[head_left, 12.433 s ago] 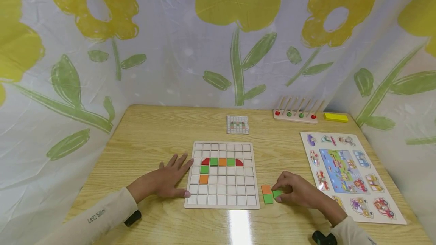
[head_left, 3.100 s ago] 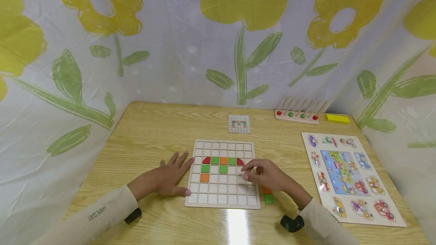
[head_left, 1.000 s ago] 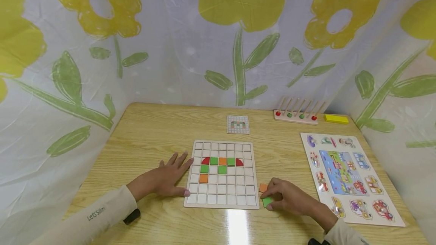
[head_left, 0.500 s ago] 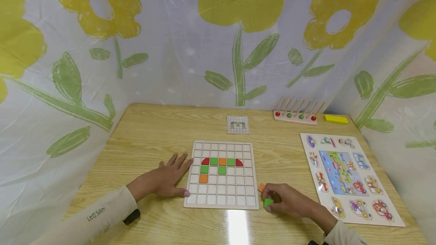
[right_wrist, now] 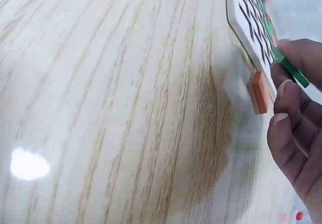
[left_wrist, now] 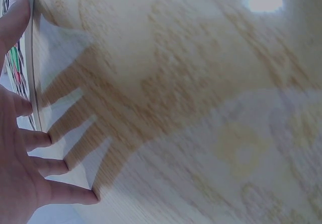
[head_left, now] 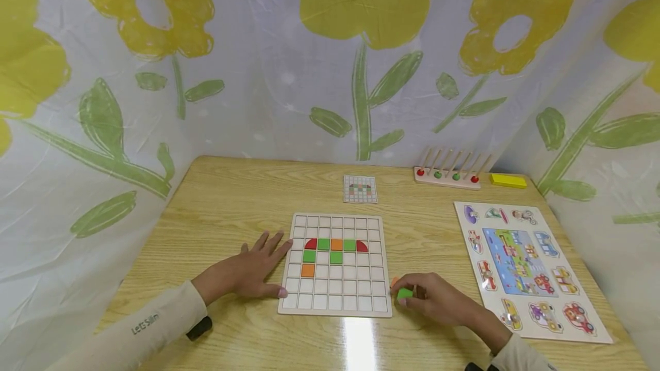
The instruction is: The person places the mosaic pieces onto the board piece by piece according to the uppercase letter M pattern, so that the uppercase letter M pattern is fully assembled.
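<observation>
A wooden grid board (head_left: 334, 293) lies mid-table, bearing green and orange square tiles and two red rounded tiles. My left hand (head_left: 256, 271) rests with fingers spread at its left edge, thumb on the lower left corner; the left wrist view shows the fingers straight. Right of the board, my right hand (head_left: 438, 298) pinches a green square tile (right_wrist: 291, 67) between thumb and fingers. In the right wrist view the tile is held above the table. An orange tile (right_wrist: 260, 92) sits by the board's edge, mostly hidden behind my fingers in the head view.
Behind the board lies a small pattern card (head_left: 360, 189). A picture puzzle board (head_left: 533, 268) takes up the right side. At the back right stand a peg rack (head_left: 447, 177) with red and green beads and a yellow block (head_left: 508, 180). A flower-printed curtain (head_left: 258, 73) surrounds the table.
Since the earliest frame a green tile has appeared on the grid below the orange one. My right hand went over the board, came back, and picked up another green tile. The left hand stayed.
</observation>
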### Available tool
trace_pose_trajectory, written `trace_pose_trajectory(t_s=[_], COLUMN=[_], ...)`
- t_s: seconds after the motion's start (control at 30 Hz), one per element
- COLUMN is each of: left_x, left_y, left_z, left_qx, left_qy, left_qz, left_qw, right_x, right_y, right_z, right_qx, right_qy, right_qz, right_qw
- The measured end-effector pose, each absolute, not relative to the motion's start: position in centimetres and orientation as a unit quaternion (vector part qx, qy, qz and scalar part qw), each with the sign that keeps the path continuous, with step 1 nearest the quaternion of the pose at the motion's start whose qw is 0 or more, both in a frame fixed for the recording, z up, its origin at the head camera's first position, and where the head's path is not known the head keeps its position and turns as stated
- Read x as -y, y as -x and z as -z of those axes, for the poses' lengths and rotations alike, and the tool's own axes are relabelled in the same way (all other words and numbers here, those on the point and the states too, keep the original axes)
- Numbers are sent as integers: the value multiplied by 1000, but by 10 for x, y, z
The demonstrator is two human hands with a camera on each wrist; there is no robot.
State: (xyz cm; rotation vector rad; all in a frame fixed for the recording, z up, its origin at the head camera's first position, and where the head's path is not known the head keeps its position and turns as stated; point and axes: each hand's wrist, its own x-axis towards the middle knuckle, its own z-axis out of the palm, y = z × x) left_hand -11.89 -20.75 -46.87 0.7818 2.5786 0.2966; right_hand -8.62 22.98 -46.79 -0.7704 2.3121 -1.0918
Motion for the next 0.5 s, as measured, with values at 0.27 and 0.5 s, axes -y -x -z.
trace_pose_trajectory(t_s=[0.27, 0.5], left_x=[208, 208], left_y=[119, 119], left_z=[469, 471], left_qx=[-930, -929], left_qy=[-280, -283], left_qz=[-107, -107], left_qw=[214, 211], right_x=[-225, -219], right_y=[90, 94], right_z=[468, 465], right_qx=[-843, -843], right_qy=[271, 265], right_qz=[413, 427], right_qw=[213, 191])
